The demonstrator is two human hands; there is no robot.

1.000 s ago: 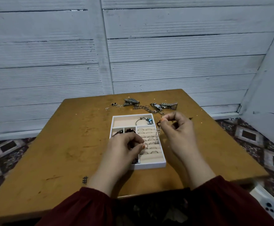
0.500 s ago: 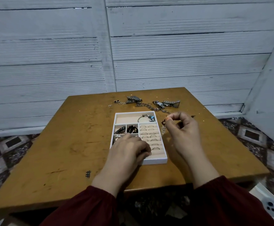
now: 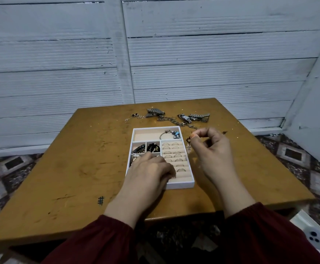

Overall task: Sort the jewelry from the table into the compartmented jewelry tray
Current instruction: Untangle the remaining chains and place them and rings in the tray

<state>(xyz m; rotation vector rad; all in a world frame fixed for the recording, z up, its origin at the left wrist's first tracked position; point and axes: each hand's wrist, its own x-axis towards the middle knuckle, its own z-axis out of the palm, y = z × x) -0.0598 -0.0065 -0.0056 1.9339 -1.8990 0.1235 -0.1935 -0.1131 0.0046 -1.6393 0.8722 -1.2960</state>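
Observation:
A white compartmented jewelry tray [image 3: 182, 185] lies in the middle of the brown table [image 3: 79, 159]. Several rings sit in its ring rolls [image 3: 174, 155], a beaded bracelet [image 3: 171, 133] lies in the top compartment, and dark pieces fill the small left compartments. My left hand [image 3: 151, 172] rests curled over the tray's lower left part, fingertips at the ring rolls; what it holds is hidden. Just right of the tray, my right hand [image 3: 210, 147] is raised and pinches a small dangling earring [image 3: 188, 147].
Loose jewelry lies behind the tray: a thin necklace [image 3: 134, 116], a watch [image 3: 155, 112], a chain [image 3: 176, 121] and a second watch [image 3: 195, 117]. A white corrugated wall stands behind the table. A white device [image 3: 313, 237] sits at the lower right.
My left hand has slid down and flattened over the tray's lower left, uncovering the small dark compartments. My right hand stays raised with the earring. The camera has tilted slightly.

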